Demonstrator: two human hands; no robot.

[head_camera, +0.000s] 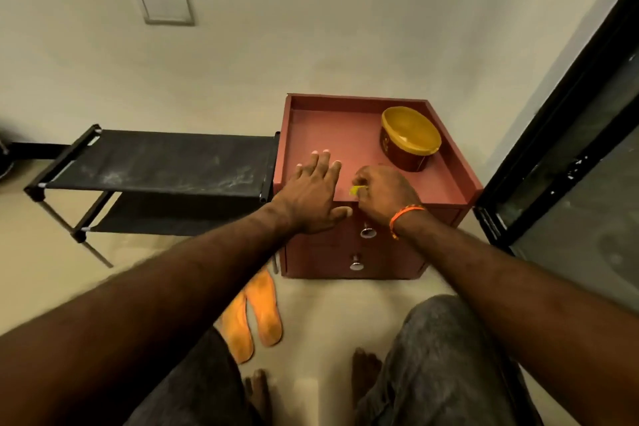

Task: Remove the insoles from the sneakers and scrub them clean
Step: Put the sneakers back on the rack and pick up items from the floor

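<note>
1. Nearest the camera, the person's knees in dark shorts and the bare toes fill the bottom edge; the feet are mostly cut off and blurred.
2. Two orange insoles point(254, 315) lie side by side on the pale floor point(328, 315), just in front of the cabinet's left corner. The left forearm hides their near ends, and the far tip of one lies at the cabinet's base.
3. No sneakers can be made out anywhere in view.
4. The left hand point(311, 195) lies flat on the front edge of the red cabinet point(325, 135), palm down, fingers straight and slightly spread, the thumb hanging over the front lip. It holds nothing.
5. The right hand point(378, 192), with an orange band point(403, 218) at the wrist, is curled over the cabinet top just beside the left hand. Its fingers pinch a small yellow thing point(357, 189); only a sliver shows, too little to tell what it is.
6. Below the hands, two drawer knobs point(367, 231) show on the cabinet front; the arms cover part of the drawers.
7. Farther back on the cabinet top stands a yellow tub point(409, 137), its contents unclear.
8. Left of the cabinet stands a black fabric rack point(162, 162), dusty on top, its lower shelf partly hidden.
9. A dark door frame point(567, 135) is cut off at the right edge.
</note>
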